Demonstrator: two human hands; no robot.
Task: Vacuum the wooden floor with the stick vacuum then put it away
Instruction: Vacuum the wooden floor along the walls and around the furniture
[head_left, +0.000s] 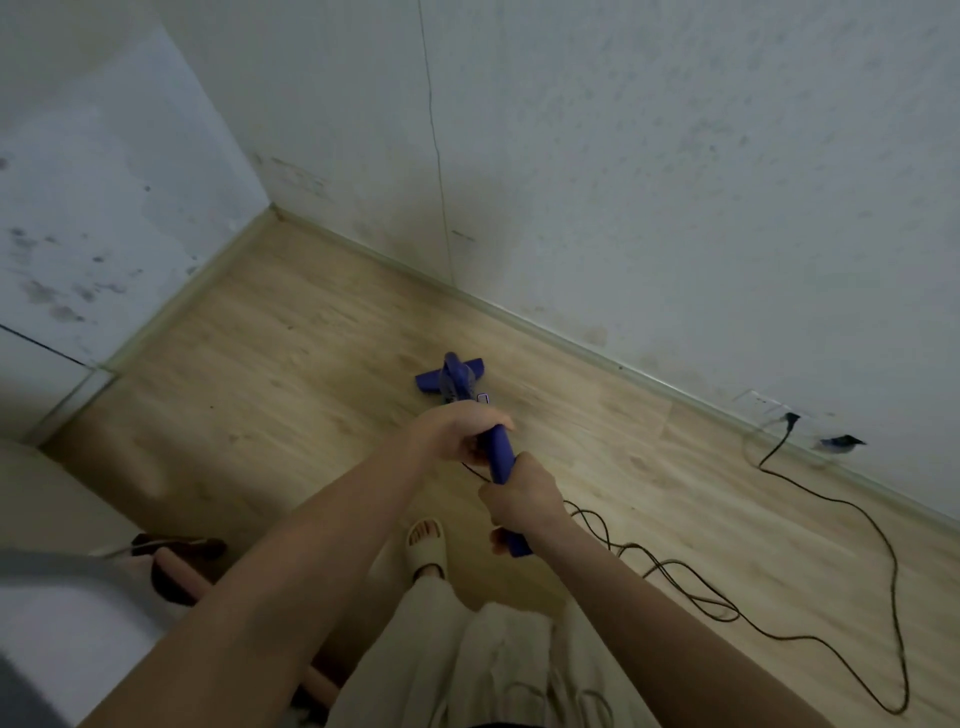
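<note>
A: Nearest the camera, what shows?

B: Pale loose trousers at the bottom edge. One foot in a cream open-toed slipper stands on the light wooden plank floor, just nearer than the blue plastic stick vacuum.

A: Hands?

B: Both on the vacuum's handle. Right hand grips the near end, fingers curled round it. Left hand is clenched round the handle just beyond the right one, knuckles up.

A: And left of the vacuum?

B: A dark brown object on the floor, too blurred to name, with a pinkish rod beside it. A pale piece of furniture fills the lower left corner; I cannot tell what it is.

A: The vacuum itself?

B: Stick slants away from the hands. Its blue T-shaped head sits on the floor beyond the left hand, near the skirting board, not touching it.

A: Cable?

B: A thin black power cord trails from the handle to the right of the vacuum, lies in loose loops on the floor, then runs to a black plug in a wall socket low down, well right of the head.

A: Farthest?

B: Scuffed white walls meet in a corner beyond and left of the vacuum head. Dark smudges mark the left wall.
</note>
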